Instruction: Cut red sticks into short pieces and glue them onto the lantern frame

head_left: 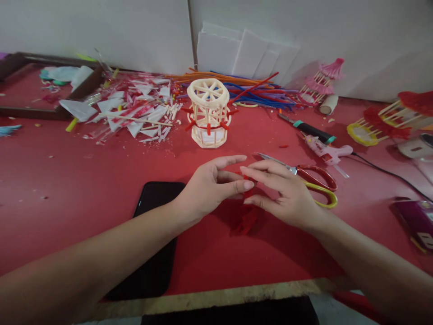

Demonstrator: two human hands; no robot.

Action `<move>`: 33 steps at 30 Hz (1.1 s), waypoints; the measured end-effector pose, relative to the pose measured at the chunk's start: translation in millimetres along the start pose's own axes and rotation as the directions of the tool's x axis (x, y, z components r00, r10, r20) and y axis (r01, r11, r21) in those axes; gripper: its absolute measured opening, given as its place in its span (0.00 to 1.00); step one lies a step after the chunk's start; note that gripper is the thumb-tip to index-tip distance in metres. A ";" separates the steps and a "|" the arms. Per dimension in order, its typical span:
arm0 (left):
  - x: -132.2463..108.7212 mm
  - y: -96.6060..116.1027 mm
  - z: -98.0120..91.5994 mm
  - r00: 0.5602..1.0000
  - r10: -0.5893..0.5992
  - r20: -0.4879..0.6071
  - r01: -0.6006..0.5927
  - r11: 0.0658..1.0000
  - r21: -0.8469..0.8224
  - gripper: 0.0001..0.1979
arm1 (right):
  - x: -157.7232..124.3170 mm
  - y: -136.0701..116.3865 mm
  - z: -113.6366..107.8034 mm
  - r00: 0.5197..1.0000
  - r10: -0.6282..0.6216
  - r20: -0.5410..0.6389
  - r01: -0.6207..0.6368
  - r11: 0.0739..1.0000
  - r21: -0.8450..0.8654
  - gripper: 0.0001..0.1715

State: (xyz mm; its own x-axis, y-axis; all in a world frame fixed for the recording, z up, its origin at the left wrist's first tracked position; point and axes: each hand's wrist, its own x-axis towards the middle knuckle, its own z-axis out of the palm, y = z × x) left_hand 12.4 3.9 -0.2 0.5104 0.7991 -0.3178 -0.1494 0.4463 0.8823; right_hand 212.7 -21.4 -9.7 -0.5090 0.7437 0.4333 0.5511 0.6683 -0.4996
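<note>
My left hand [216, 180] and my right hand [284, 187] meet above the table. Between their fingertips is a short red pipe cleaner piece [248, 192], partly covered by the fingers. The left thumb presses against it, and the right thumb and fingers close around it from the other side. Under the hands, a small heap of red pipe cleaner pieces [245, 222] lies in shadow. Beyond them stands a cream lantern-like frame [209, 115] of sticks, with short red pieces sticking out around its middle ring. Scissors [316, 174] with red and yellow handles lie right beside the right hand.
A black phone [157, 257] lies under my left forearm. At the back are white and red scraps [135, 106], long coloured pipe cleaners [260, 92] and a dark-framed tray [20, 110]. On the right are a glue gun [326, 151], a cutter [314, 131] and stick models [389, 117].
</note>
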 end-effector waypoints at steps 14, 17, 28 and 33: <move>-0.2 -0.3 -1.4 0.999 0.025 -0.021 -0.026 0.999 -0.048 0.31 | 2.1 -6.9 -2.1 0.990 0.049 -0.131 -0.054 0.998 -0.030 0.22; -0.5 0.2 -1.1 1.000 0.011 -0.020 -0.012 0.998 -0.058 0.32 | 1.3 -6.8 -1.9 0.991 0.048 -0.128 -0.054 0.997 -0.046 0.22; -0.5 -1.2 -1.1 0.997 0.074 -0.019 -0.075 0.996 -0.041 0.30 | 2.3 -11.8 2.0 0.983 0.028 -0.182 -0.040 0.997 -0.062 0.21; -0.9 -2.3 0.2 0.975 0.188 -0.118 -0.199 0.976 -0.092 0.24 | 2.9 -16.2 0.6 0.965 0.143 -0.218 -0.133 0.989 0.058 0.08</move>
State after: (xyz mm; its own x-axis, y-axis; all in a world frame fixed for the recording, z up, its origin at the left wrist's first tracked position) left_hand 12.5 2.0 -1.8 0.3693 0.9107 -0.1851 -0.3251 0.3133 0.8923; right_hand 201.9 -30.0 -0.8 -0.2684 0.8169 0.5106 0.5749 0.5611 -0.5955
